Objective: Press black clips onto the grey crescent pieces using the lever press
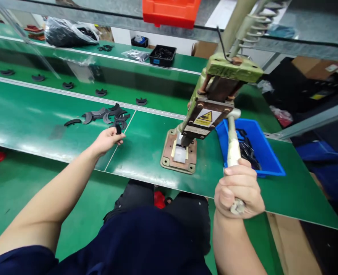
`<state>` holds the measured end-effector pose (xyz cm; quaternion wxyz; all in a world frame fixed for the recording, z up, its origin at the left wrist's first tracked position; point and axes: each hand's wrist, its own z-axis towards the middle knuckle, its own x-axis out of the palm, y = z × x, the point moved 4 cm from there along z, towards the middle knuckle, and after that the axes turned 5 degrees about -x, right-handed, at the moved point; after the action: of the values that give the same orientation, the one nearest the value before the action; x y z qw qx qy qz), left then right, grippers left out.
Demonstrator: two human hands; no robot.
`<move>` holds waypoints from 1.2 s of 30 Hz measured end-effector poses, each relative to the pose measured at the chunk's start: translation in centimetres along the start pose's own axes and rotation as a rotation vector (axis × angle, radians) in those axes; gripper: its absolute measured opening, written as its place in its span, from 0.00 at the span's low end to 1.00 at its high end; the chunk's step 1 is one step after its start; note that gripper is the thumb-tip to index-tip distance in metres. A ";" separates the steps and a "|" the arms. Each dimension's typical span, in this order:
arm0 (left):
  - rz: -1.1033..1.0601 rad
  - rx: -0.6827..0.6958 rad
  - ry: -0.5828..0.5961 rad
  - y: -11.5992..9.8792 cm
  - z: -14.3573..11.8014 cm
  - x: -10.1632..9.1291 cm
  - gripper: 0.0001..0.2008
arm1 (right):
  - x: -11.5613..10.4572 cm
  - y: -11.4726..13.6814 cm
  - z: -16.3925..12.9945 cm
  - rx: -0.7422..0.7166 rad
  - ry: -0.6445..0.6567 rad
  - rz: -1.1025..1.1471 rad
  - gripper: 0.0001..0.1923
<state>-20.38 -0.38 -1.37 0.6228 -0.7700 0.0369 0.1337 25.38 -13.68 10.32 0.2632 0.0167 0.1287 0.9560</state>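
Observation:
My left hand (108,140) pinches a small curved black plastic part (118,129) between thumb and fingers. It is just in front of a loose pile of similar dark curved parts (98,113) on the green bench. My right hand (240,189) is wrapped round the pale, wrapped lever (233,151) of a green hand press (206,110). Below the press head, a white block (180,153) sits on the metal base plate (167,162). The head hides part of that block's far side.
A blue bin (272,152) with black parts stands right of the press. Beyond the bench, a green conveyor (83,89) carries several curved parts in a row. A metal shelf (105,17) with a red bin (171,12) hangs overhead. A black tray (162,56) is farther back.

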 end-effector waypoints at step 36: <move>0.086 -0.189 0.708 -7.0 1.7 24.1 0.25 | -0.1 0.1 -0.3 -0.053 0.067 0.032 0.13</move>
<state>4.05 5.45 -1.15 0.4915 -0.8203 0.2701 -0.1120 25.41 -13.85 10.10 0.2437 -0.0204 0.1120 0.9631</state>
